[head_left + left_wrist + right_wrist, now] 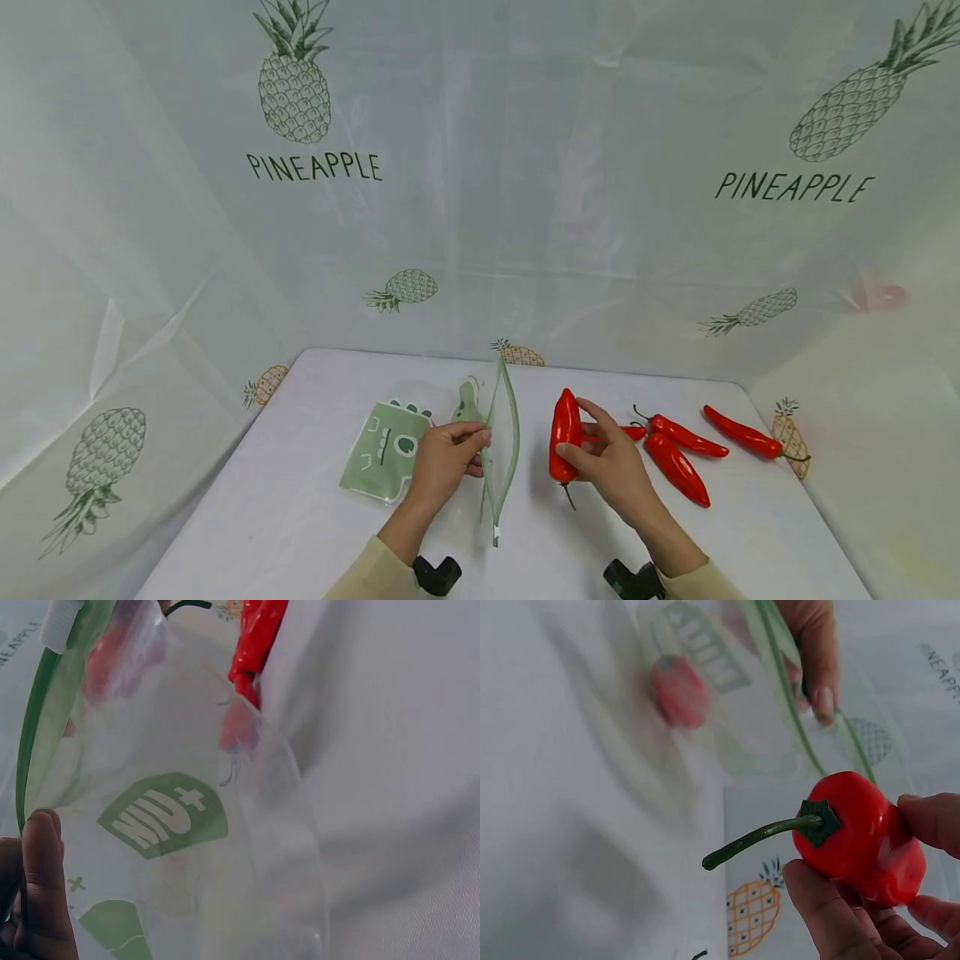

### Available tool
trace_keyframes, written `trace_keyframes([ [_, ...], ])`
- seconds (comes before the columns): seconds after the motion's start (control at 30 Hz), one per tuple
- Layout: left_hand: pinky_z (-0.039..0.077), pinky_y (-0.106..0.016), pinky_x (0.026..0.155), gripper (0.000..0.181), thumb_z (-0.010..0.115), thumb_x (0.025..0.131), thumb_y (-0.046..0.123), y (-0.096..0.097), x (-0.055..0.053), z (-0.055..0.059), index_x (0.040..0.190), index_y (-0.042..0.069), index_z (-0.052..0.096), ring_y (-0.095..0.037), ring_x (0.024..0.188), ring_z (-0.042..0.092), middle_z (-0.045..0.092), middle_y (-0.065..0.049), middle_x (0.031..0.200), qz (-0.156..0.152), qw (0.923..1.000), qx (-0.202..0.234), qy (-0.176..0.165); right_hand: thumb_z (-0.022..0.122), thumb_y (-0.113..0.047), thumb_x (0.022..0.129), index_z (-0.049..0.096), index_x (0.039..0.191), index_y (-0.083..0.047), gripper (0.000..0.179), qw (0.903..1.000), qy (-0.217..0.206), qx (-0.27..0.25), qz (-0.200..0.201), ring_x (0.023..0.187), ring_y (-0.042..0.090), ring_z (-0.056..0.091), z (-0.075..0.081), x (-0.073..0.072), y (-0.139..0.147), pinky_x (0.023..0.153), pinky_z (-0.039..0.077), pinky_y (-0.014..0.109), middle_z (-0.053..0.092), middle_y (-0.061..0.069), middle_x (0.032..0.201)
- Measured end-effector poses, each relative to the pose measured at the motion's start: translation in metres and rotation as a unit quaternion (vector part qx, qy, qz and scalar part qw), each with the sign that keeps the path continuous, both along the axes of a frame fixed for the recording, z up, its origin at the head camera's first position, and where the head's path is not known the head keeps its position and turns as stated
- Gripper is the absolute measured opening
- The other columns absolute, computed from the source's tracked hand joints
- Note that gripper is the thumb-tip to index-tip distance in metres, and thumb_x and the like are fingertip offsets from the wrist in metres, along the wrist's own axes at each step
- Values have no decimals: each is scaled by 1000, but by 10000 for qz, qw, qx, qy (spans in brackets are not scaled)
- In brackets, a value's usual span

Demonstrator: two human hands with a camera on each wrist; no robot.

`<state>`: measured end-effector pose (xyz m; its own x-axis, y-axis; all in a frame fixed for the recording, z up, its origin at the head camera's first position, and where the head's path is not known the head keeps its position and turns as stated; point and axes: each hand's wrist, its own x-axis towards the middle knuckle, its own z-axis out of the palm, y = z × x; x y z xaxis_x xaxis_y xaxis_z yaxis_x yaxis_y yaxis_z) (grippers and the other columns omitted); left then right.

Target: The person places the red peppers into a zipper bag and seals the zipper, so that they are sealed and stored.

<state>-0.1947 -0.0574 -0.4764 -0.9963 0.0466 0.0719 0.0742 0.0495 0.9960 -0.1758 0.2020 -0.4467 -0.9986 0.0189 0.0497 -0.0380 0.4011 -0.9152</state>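
Observation:
My left hand (450,457) pinches the edge of a clear zip bag (512,442) that has green print and a green zip strip. The bag's mouth stands parted towards the right, its white slider (61,626) at one end of the strip. Across from it, my right hand (618,471) grips a thick red chili pepper (566,435) between thumb and fingers, its green stem (761,841) pointing down towards me. The pepper is a short way right of the bag's mouth. Through the plastic, a blurred red shape (679,691) shows in the right wrist view.
Right of my right hand lie several red chili peppers (677,469), one partly behind that hand. A green cartoon-face print (382,454) on plastic is left of my left hand. The white table (262,508) is backed by a pineapple-print curtain (525,208).

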Motion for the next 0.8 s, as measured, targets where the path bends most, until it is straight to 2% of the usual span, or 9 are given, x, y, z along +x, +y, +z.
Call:
trace_keyframes([
  [0.2,65,-30,59,29,76,98,15,3,0,-2,118,-6,76,-11,61,69,76,-15,91,-58,9999,-112,60,87,-15,86,44,158,-18,84,9993,-61,-289,226,108,32,67,11,0,-20,70,68,40,64,20,132],
  [0.37,65,-29,60,26,76,98,16,6,1,-2,116,-2,78,-12,62,70,77,-12,90,-45,9993,-363,94,88,-15,85,48,157,-19,82,9970,-263,-630,377,102,28,71,17,-1,-35,67,68,43,65,19,131],
  [0.57,63,-24,61,24,75,99,18,12,7,-3,117,3,79,-14,61,70,77,-8,90,-124,9965,-774,283,88,-14,85,49,156,-13,81,9921,-577,-854,721,94,26,72,16,-1,-48,63,67,47,66,21,128],
  [0.8,63,-24,61,24,74,100,19,15,12,-4,118,3,79,-14,60,71,80,-10,94,-253,9959,-735,473,84,-13,88,46,156,-8,78,9881,-722,-961,960,89,26,74,11,-3,-52,64,67,48,66,23,125],
])
